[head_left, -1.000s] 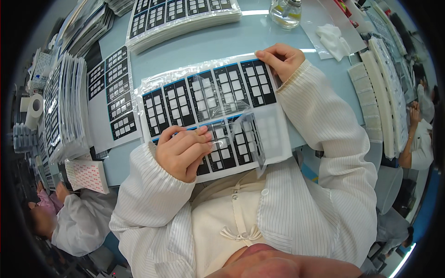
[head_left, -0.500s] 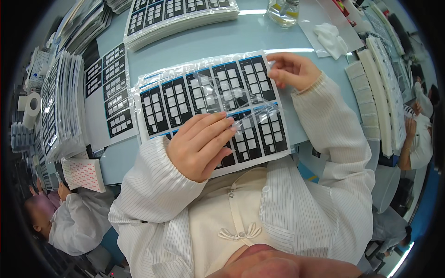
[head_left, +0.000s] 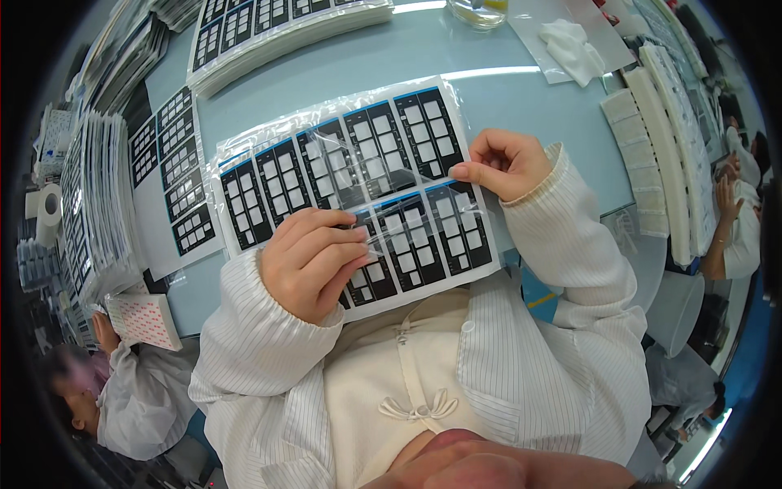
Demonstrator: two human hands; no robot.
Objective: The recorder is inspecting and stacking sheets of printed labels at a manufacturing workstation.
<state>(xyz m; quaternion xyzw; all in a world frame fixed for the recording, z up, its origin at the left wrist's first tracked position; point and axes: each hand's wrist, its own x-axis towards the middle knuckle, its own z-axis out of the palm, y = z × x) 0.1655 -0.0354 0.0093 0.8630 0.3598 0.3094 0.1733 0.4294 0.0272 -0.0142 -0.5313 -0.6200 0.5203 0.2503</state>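
Note:
A sheet of black label panels with white squares and blue top bands lies tilted on the table in front of me. Crumpled clear plastic film rests loosely across its middle. My left hand is over the sheet's lower left part, fingers together, with the film gathered at its fingertips. Beside the sheet's right edge, my right hand is closed in a pinch, thumb tip at the edge. What sits between its thumb and finger is too small to make out.
A thick stack of similar sheets lies at the back. More upright stacks and a printed sheet are on the left. A white cloth and a glass jar stand far right, near white tray stacks. Other people sit at both sides.
My right hand has come down along the sheet's right edge and closed into a pinch. My left hand has shifted left and slightly down, the clear film drawn left with it.

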